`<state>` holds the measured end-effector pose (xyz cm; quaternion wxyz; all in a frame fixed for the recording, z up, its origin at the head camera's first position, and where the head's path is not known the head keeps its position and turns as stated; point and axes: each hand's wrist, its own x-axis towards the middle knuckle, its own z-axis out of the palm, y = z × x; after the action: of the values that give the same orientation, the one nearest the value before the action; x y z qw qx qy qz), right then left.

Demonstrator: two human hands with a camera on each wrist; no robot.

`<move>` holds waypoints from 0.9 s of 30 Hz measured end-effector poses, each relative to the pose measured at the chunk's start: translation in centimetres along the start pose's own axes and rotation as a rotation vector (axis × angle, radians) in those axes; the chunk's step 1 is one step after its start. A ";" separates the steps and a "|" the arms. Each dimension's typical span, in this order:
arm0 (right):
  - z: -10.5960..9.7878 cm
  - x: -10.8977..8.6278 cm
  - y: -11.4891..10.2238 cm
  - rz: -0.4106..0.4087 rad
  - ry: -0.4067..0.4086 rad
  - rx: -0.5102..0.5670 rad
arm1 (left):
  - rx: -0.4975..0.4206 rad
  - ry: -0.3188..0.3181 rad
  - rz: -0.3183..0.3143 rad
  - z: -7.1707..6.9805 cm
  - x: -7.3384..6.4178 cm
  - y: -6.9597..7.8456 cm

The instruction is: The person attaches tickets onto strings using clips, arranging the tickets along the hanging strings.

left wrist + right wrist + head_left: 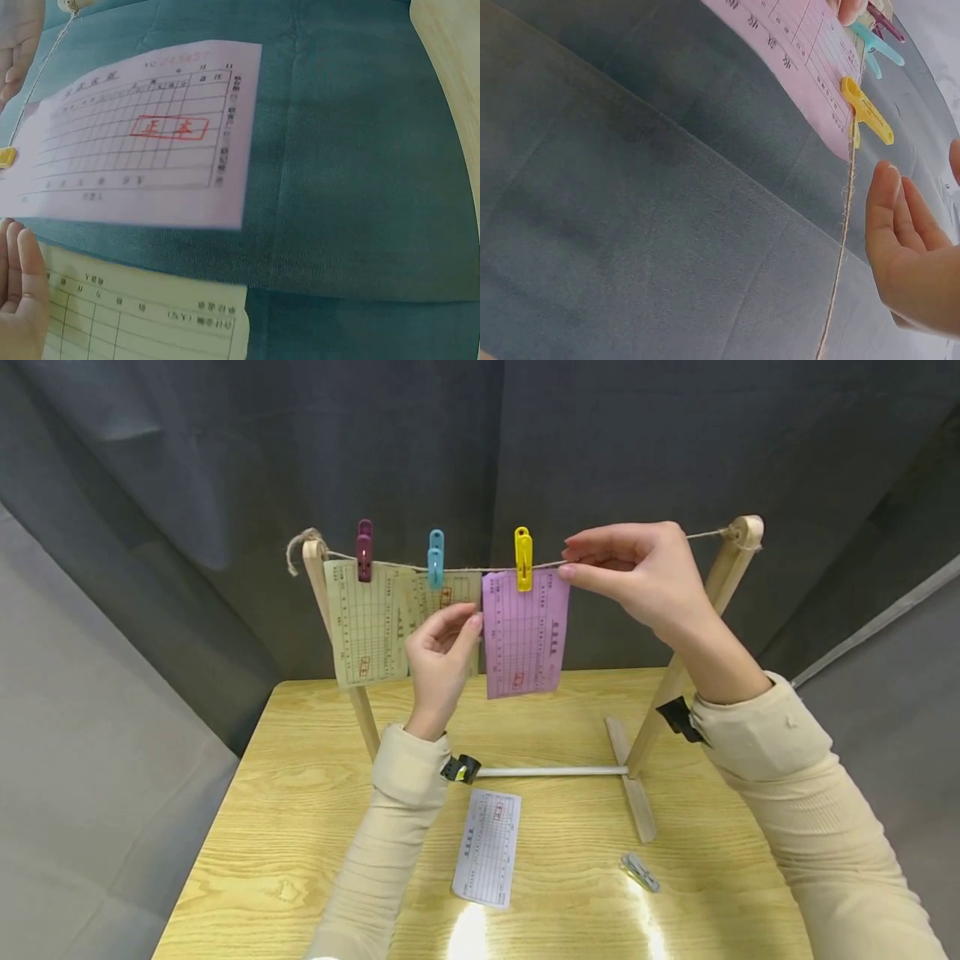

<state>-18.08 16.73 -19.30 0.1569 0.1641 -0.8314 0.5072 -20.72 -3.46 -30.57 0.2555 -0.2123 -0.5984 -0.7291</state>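
Observation:
A pink printed slip (525, 635) hangs from a twine line (465, 569), with a yellow clothespin (523, 560) clamped over its top edge. Beside the slip's left edge is my left hand (441, 662), its fingers loosely bent and fingertips right at that edge. My right hand (652, 572) is up by the slip's top right corner. In the right wrist view this hand (911, 255) shows apart from the paper, with nothing between thumb and fingers. Two yellowish-green slips hang further left: one (367, 627) under a maroon clothespin (364, 550), the other under a blue clothespin (436, 560).
Wooden posts hold the twine at the left (366, 722) and right (731, 560), joined low down by a pale rod (551, 772). On the wood-grain table (285, 818) lie a white printed slip (487, 847) and a grey-and-yellow clothespin (640, 872). Dark curtains (420, 452) hang behind.

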 end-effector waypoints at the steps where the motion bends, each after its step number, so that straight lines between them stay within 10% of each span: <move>1: -0.1 -0.1 0.1 0.002 0.002 -0.001 | 0.005 -0.004 0.004 -0.1 -0.1 0.0; 27: -0.7 -4.5 3.2 0.051 -0.046 -0.013 | 0.097 -0.157 0.041 -3.4 -2.6 1.3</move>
<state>-15.41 19.24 -23.46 0.1259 0.1534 -0.8419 0.5019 -17.94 -6.73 -31.85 0.2326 -0.2682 -0.6469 -0.6749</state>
